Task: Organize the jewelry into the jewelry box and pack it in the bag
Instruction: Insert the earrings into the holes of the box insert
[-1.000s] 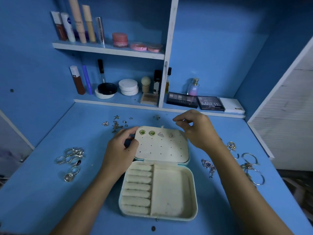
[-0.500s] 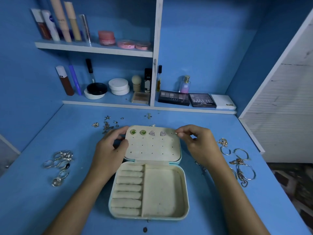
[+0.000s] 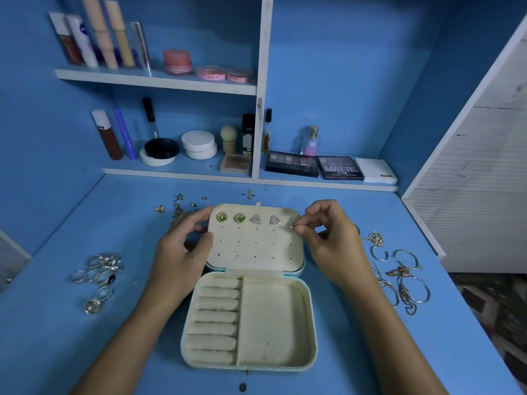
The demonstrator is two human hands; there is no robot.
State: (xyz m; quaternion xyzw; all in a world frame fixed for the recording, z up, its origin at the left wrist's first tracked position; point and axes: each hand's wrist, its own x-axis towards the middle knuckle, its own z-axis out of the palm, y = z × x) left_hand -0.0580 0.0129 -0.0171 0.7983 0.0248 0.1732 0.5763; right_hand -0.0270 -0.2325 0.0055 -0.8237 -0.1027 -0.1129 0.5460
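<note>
An open cream jewelry box lies on the blue desk, its lid folded back with rows of small holes. Two green earrings and two silver triangular earrings sit in the lid's top row. My left hand grips the lid's left edge. My right hand pinches a tiny silver earring at the lid's upper right corner. Rings lie to the left, loose earrings behind the box, bangles and chains to the right. No bag is in view.
Shelves at the back hold cosmetics: tubes, pink jars, white compacts, a perfume bottle and eyeshadow palettes. A white slatted panel stands at the right. The desk's right edge drops off near the bangles.
My right hand came from behind the lid to its upper right corner with the small earring. The left hand stayed on the lid's left edge. The view shifted slightly.
</note>
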